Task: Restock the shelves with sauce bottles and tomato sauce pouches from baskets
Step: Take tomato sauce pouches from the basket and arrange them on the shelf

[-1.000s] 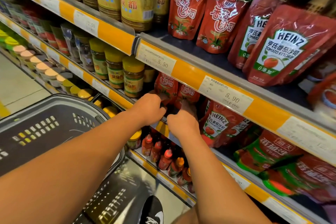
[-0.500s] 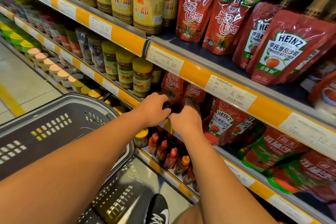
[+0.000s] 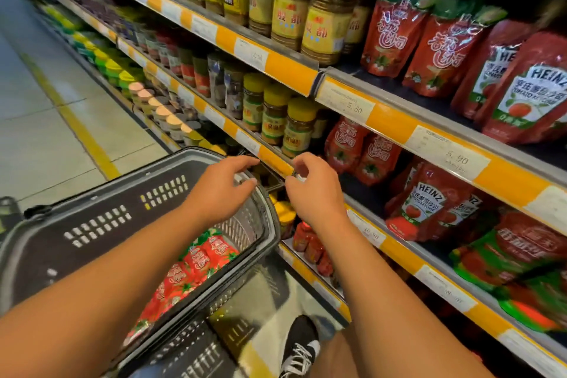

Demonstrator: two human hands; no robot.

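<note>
A dark plastic basket (image 3: 92,224) sits in front of me at the lower left, holding several red tomato sauce pouches (image 3: 196,267). My left hand (image 3: 221,187) hovers over the basket's far rim, fingers loosely curled and holding nothing. My right hand (image 3: 313,190) hangs beside it in front of the middle shelf edge (image 3: 276,159), also with nothing in it. Two red pouches (image 3: 359,150) stand on the middle shelf just right of my right hand. Heinz ketchup pouches (image 3: 426,202) stand further right.
Yellow-lidded jars (image 3: 276,113) line the middle shelf to the left of the pouches. More jars (image 3: 325,15) and pouches (image 3: 441,49) fill the top shelf. Small red bottles (image 3: 306,242) stand on the lower shelf. A second basket (image 3: 196,353) and my shoe (image 3: 300,344) are on the floor.
Both hands have pulled back from the pouches on the middle shelf and moved left toward the basket, now holding nothing. The view has swung left and down, showing the pouches inside the basket.
</note>
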